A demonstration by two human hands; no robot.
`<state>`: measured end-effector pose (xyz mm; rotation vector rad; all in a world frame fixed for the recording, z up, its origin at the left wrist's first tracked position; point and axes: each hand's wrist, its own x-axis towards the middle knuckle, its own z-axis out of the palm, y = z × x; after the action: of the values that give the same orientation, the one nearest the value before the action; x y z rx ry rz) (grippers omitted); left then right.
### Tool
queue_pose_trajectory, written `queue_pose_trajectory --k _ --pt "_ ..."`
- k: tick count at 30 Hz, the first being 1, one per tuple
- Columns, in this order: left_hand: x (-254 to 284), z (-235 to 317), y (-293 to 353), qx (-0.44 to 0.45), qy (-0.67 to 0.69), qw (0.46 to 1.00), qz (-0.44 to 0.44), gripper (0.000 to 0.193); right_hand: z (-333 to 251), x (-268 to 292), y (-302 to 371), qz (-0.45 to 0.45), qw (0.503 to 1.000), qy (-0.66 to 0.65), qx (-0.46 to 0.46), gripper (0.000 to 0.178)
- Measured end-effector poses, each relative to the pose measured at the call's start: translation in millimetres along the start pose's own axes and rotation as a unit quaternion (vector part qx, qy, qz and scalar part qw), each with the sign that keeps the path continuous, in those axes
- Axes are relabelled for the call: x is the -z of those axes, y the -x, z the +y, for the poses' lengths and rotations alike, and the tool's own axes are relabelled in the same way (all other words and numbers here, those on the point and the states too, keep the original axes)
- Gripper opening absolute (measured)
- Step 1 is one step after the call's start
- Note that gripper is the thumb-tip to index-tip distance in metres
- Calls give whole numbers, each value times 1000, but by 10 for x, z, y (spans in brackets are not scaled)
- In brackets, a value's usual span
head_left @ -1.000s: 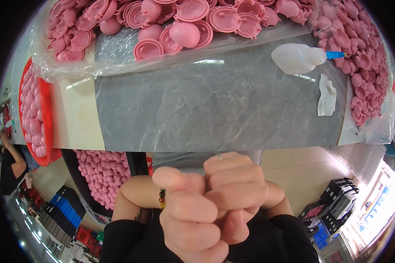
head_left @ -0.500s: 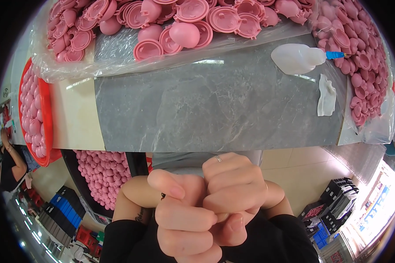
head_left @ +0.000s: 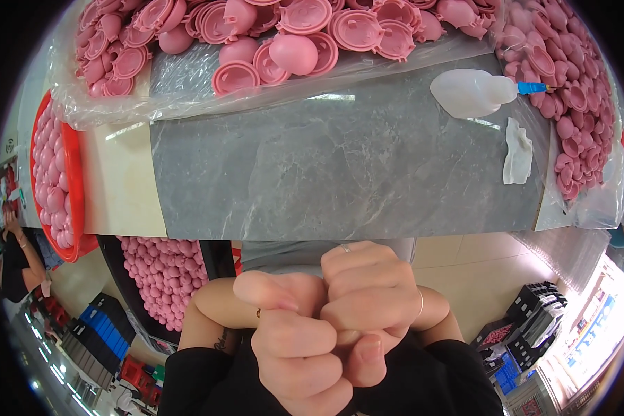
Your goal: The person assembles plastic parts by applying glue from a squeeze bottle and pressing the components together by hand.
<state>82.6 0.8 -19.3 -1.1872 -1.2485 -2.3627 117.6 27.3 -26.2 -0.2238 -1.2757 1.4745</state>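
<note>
The bare left hand [head_left: 298,347] had shifted slightly; I saw it and the bare right hand [head_left: 369,298] curled closed, contents hidden, loose pink plastic half-shells [head_left: 293,54] remaining beyond.

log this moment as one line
left hand: curled | right hand: curled, touching left | held item: none visible | white bottle: on gray slab

Worktop [head_left: 340,166], 12 o'clock: smooth, glossy, stone-look. Shells [head_left: 293,54], 12 o'clock: smooth, matt plastic. Bottle [head_left: 464,93], 2 o'clock: smooth plastic. Basin [head_left: 72,173], 9 o'clock: glossy plastic.
</note>
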Motion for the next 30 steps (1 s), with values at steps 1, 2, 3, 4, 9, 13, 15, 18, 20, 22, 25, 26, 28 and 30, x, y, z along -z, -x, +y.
queue_pose_trajectory --k 1,2,3,4,9,13,15,18,20,22,25,26,28,30 --pt "-22 -15 8 -2 6 1000 8 40 -2 -2 0 1 1000 -10 -4 34" --pt "-68 -43 -1 -2 6 1000 8 40 2 8 1 1 1000 -10 -4 34" --pt "-139 -78 -30 -40 25 996 74 41 5 25 3 -9 1000 -17 -11 33" --pt "-209 -107 -56 -77 43 986 139 41 6 36 5 -20 999 -24 -18 33" --pt "-252 -37 12 -35 59 991 114 48 -9 44 -2 -16 1000 -20 -17 33" --pt "-219 313 48 156 -166 964 139 48 -7 19 -7 -20 999 -24 -16 32" --pt "-345 5 -43 107 -91 977 159 47 -7 13 2 -17 1000 -20 -13 32" --pt "-239 -129 -77 -74 97 989 80 45 8 18 6 -17 1000 -11 -9 32" --pt "13 -51 -21 -39 44 998 5 43 16 24 11 -21 1000 -5 -7 32" --pt "140 7 -4 -4 -7 997 -70 40 -4 27 4 -17 1000 -13 -17 32" --pt "113 -10 -33 10 45 995 -84 39 -25 -10 19 6 999 -25 -22 31" --pt "98 -28 -33 10 43 996 -84 39 -14 -4 25 6 999 -26 -23 31" --pt "8 -76 -23 -15 45 999 12 38 11 21 35 -7 998 -38 -41 31" --pt "-361 -170 -67 -50 60 991 106 41 19 55 27 -29 994 -69 -75 32"
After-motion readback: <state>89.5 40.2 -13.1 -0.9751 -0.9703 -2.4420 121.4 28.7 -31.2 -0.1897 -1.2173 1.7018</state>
